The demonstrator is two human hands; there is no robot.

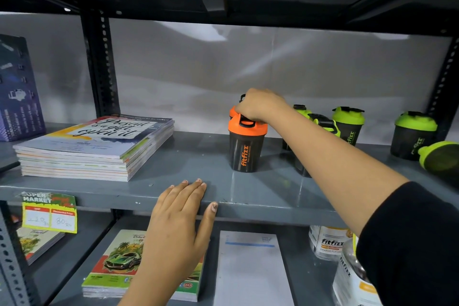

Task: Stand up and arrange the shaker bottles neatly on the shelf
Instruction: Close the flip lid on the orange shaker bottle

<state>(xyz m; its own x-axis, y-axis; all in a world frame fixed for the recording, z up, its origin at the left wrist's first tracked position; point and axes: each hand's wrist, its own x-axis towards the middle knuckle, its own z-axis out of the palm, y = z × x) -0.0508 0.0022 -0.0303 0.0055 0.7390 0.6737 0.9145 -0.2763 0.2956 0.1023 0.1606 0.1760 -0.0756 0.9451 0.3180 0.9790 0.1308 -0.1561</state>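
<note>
An orange-lidded black shaker bottle (244, 149) stands upright mid-shelf, with a second orange lid (232, 111) just behind it. My right hand (258, 107) is closed over the front bottle's lid and loop. Green-lidded shakers stand to the right: one (347, 125) near the back, one (412, 135) far right, and two partly hidden behind my forearm (325, 123). Another green-lidded shaker (440, 156) lies on its side at the right edge. My left hand (181, 211) rests flat on the grey shelf's front lip (99, 196).
A stack of notebooks (96, 146) sits on the left of the shelf, a dark box (17, 89) further left. Below are notebooks (119, 266), a white pad (250, 271), clear fitfizz bottles (327, 243) and a price tag (49, 213). Black uprights frame the bay.
</note>
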